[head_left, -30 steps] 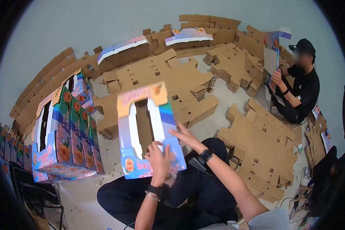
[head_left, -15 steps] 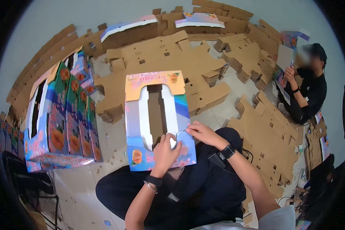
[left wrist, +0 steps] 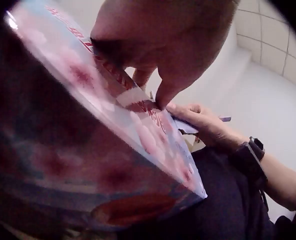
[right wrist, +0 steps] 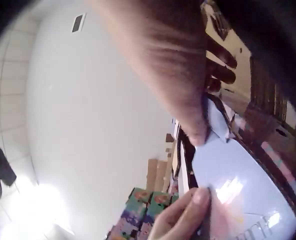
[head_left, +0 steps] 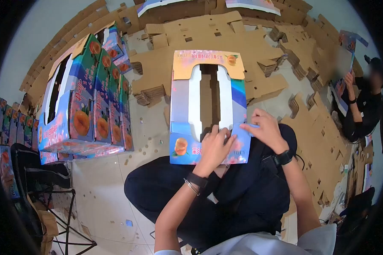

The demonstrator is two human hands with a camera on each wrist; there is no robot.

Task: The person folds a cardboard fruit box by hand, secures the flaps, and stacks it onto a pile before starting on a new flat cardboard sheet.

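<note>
A printed cardboard fruit carton (head_left: 181,101), with peach pictures and a long slot framed by white flaps, stands before my lap. At the slot's near end, my left hand (head_left: 215,148) grips the blue end panel (head_left: 187,136), fingertips over the slot's edge. My right hand (head_left: 266,129) pinches a small blue tab (right wrist: 217,117) at the carton's right side, thumb on top in the right wrist view. In the left wrist view, the left hand (left wrist: 163,42) bends over the carton's pink-flowered edge (left wrist: 143,125). The carton's underside is hidden in the head view.
Similar assembled cartons (head_left: 78,102) are stacked at the left. Flat brown cardboard stacks (head_left: 191,42) cover the floor ahead and at the right. Another person (head_left: 366,102) sits at the far right holding a printed panel. A black folding chair (head_left: 38,170) stands near left.
The head view has tilted down and shifted, so carton and hands appear higher and farther right. My left hand keeps its grip; my right hand has moved to pinch the tab at the side.
</note>
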